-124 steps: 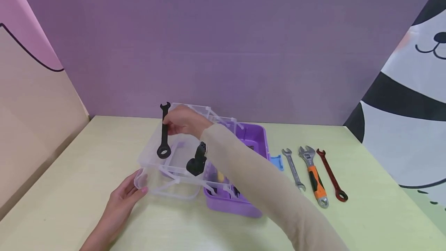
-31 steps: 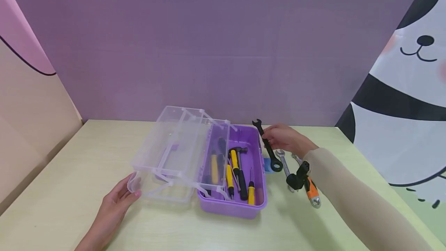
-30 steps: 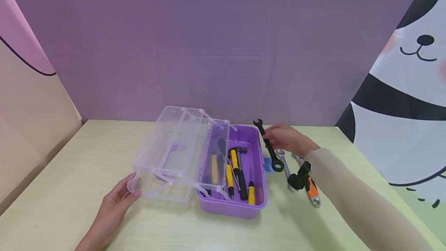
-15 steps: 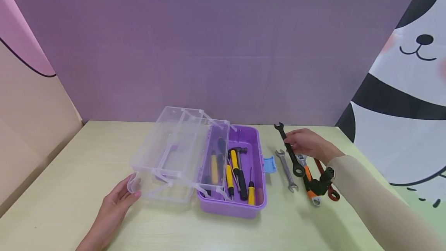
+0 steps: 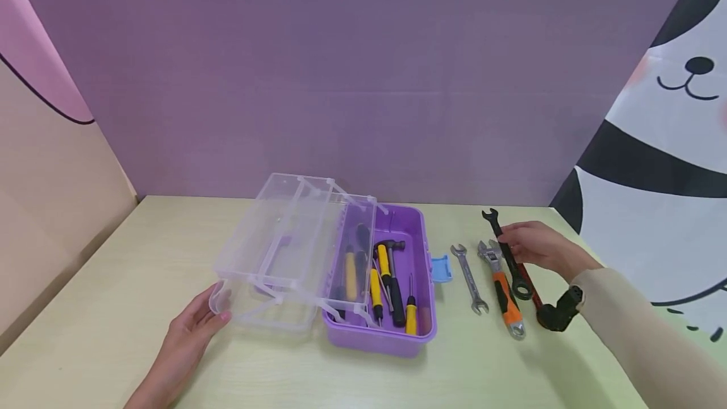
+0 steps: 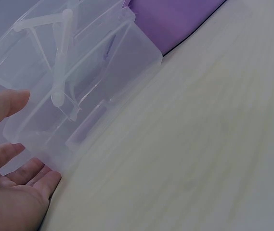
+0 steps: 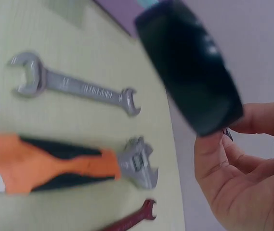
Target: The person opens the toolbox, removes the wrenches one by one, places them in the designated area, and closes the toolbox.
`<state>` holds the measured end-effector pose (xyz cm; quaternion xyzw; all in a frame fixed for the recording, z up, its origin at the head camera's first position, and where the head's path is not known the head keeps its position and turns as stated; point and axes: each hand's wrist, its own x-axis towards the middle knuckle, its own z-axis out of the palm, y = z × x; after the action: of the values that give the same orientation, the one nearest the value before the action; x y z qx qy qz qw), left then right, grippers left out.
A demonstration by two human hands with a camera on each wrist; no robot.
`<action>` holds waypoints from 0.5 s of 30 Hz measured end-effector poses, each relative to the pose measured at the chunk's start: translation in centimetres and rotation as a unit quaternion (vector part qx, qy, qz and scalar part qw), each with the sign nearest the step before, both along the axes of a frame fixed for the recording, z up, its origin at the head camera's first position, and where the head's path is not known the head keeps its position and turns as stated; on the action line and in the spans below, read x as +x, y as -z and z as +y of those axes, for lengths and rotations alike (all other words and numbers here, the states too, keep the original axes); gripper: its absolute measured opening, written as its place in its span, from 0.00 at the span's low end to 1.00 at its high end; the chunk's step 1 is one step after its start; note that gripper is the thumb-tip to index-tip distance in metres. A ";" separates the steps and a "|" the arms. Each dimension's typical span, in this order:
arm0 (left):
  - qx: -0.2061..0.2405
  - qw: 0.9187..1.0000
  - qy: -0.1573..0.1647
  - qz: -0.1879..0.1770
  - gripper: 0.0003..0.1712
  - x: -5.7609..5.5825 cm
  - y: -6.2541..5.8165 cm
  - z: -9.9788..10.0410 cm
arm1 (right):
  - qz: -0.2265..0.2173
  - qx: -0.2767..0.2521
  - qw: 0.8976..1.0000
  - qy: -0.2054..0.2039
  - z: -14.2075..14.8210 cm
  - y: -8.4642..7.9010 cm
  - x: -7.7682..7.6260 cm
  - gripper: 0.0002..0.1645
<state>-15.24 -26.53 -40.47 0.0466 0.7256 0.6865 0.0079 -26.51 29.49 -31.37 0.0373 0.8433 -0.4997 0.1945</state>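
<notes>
My right hand pinches a black combination wrench by its shaft, above the right side of the table. Below it lie an orange-handled adjustable wrench and a dark red combination wrench, partly hidden by the hand and the wrist camera. In the right wrist view the black wrench looms large and blurred. My left hand rests at the near left corner of the clear lid with trays; in the left wrist view its thumb and fingers stand spread about that corner.
The purple toolbox stands open mid-table, holding a hammer, a yellow-handled screwdriver and other tools. A blue latch sticks out from its right side. Beside that lies a silver open-ended wrench. A purple backdrop rises behind.
My right hand has carried the black wrench rightward from over the clear trays, past the toolbox and silver wrench, to the adjustable wrench. My left hand keeps its place at the lid corner.
</notes>
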 end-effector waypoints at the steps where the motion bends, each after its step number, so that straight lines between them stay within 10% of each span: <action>1: 0.000 1.000 0.001 0.002 0.35 0.0 0.0 0.0 | 0.001 0.005 1.000 0.002 0.4 0.1 0.2 0.36; 15: 0.004 1.000 -0.001 0.006 0.35 0.0 0.2 0.3 | -0.011 0.039 0.999 0.034 4.3 1.7 1.0 0.34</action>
<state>-15.19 -26.23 -40.64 0.0500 0.7231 0.6889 0.0022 -25.46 33.84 -33.07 0.0789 0.8583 -0.4719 0.1856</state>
